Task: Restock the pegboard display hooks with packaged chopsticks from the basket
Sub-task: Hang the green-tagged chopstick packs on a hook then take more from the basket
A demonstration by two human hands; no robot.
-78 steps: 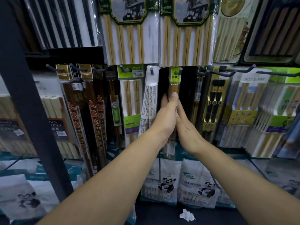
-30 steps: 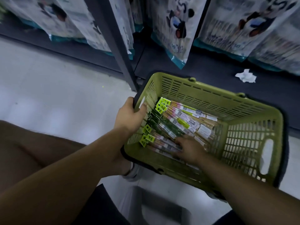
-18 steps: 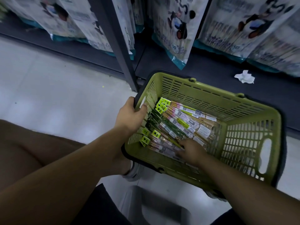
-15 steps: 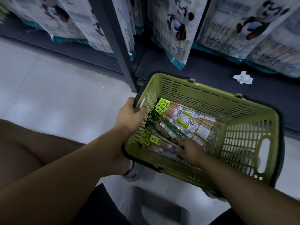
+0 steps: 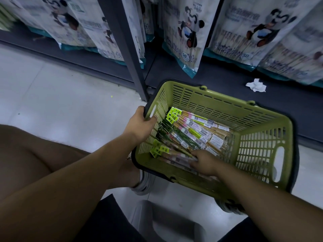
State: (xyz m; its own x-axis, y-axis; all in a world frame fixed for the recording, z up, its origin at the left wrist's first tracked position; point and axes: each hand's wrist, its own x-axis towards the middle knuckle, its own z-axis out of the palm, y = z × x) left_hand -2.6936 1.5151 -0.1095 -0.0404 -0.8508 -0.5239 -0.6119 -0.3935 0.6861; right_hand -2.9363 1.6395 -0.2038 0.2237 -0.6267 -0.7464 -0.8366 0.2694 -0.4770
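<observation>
1. Head view, the hands: Both hands worked at the green plastic basket (image 5: 227, 109) on the pale floor. The left hand (image 5: 139, 125) was clamped over the rim of the basket's near-left end wall. The right hand (image 5: 203, 162) lay palm-down inside it, fingers spread over the packaged chopsticks (image 5: 195, 135); whether those fingers had closed on a pack could not be told, since motion blurred them.

2. Head view, what had changed: Seconds earlier both hands had been up at the pegboard hooks, pressing a pack into its row. The gaze had since dropped to the floor, and over the last second the right hand had shifted slightly among the near-side packs, nudging those with lime-green hang tabs (image 5: 160, 151).

3. Head view, the stock: Many packs remained, lying roughly parallel with tabs toward the left hand. Panda-print bags (image 5: 187, 32) stood on the bottom shelf behind the basket, with a crumpled tissue (image 5: 256, 85) to the right.

4. Head view, the meaning: One hanging appeared done and the next pick begun. Nothing was lifted yet, and restocking looked far from finished.
</observation>
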